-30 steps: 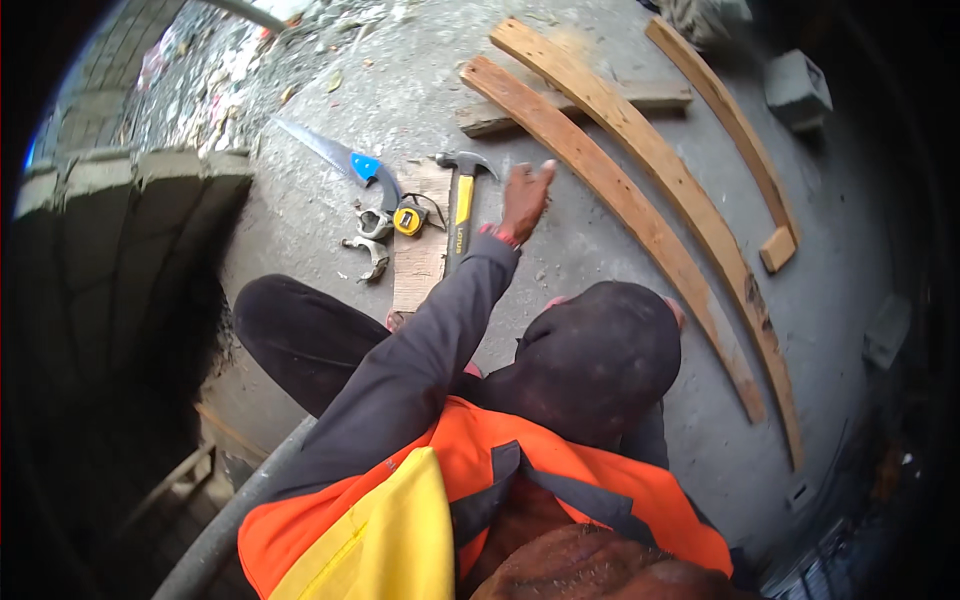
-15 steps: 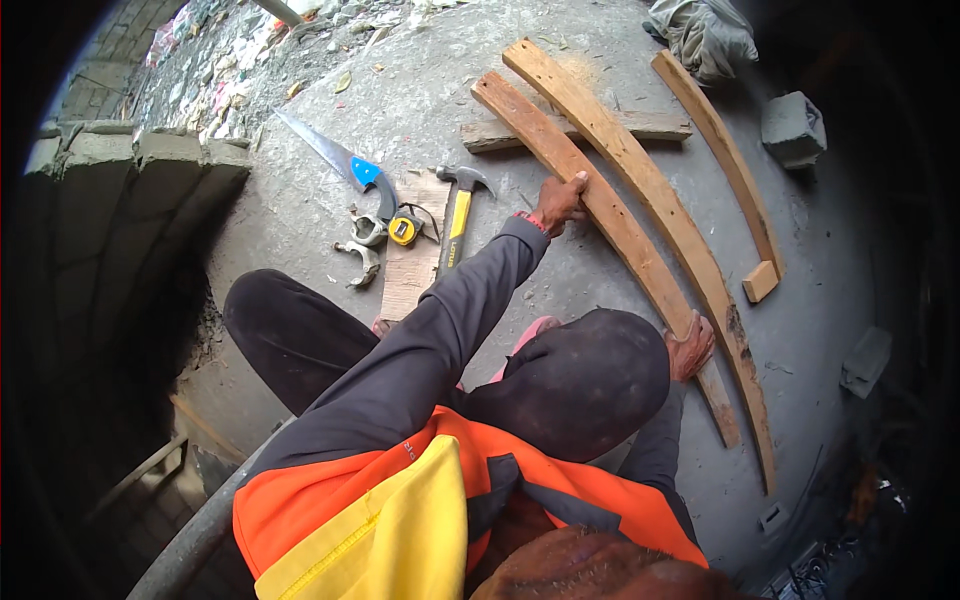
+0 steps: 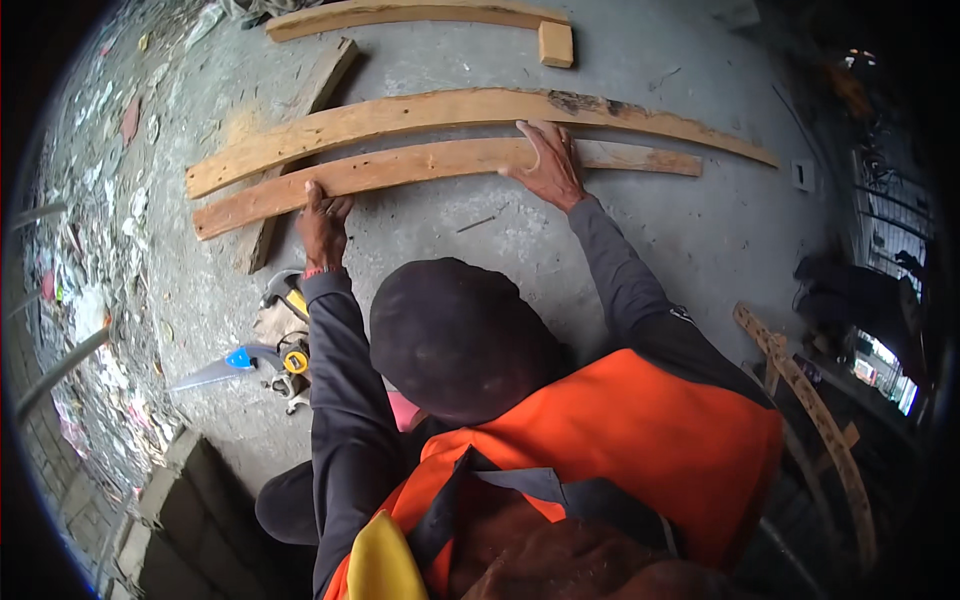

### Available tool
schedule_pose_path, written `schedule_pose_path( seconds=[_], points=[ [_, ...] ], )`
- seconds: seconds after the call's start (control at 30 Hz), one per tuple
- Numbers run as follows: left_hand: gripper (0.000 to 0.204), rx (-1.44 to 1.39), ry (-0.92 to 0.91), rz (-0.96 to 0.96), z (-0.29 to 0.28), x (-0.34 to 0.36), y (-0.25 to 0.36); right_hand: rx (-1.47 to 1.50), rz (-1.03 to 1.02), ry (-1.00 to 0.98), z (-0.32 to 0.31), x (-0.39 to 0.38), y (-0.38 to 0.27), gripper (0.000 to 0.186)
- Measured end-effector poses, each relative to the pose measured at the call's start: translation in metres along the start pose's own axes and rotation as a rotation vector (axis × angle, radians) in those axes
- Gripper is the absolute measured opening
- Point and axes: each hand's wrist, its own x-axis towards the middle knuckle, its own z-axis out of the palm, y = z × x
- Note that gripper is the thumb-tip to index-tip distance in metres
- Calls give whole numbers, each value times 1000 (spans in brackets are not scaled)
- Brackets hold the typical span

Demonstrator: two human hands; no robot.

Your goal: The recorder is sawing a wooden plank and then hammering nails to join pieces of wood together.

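Two curved wooden planks lie side by side across the concrete floor. My left hand (image 3: 325, 225) holds the nearer curved plank (image 3: 430, 165) close to its left end, thumb on top and the other fingers along the near edge, partly hidden. Farther right, my right hand (image 3: 548, 165) spans the same plank, fingers over its far edge and thumb at the near edge. Just beyond it is the longer curved plank (image 3: 400, 118), with a dark rough patch on its far edge. A straight wooden piece (image 3: 328, 72) runs crosswise under the left ends of both.
Another curved plank (image 3: 420, 13) and a small wood block (image 3: 556, 45) lie at the far side. By my left forearm are a hammer (image 3: 297, 303), a yellow tape measure (image 3: 295, 361) and a handsaw (image 3: 208, 374). Rubble (image 3: 100, 210) spreads leftward; a block wall (image 3: 165, 490) stands lower left.
The view has swung right, so the planks now run across the picture. My right hand has changed from wrapping the nearer plank to spanning it with spread fingers. My left hand still holds it.
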Motion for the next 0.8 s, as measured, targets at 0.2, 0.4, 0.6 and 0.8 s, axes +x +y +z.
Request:
schedule_pose_path(
  seconds=[0.2,0.4,0.6,0.8],
  points=[
    [59,-53,35,49,-1,-8,11,-29,-75,-31,-23,60,16,93],
    [63,-46,27,68,6,-10,6,-110,-101,-406,-18,105,48,109],
    [58,-16,118,87,-9,-2,6,-136,-77,-717,-30,136,16,110],
    [54,13,119,112,-18,4,4,-108,-227,-533,-73,131,8,71]
  ],
)
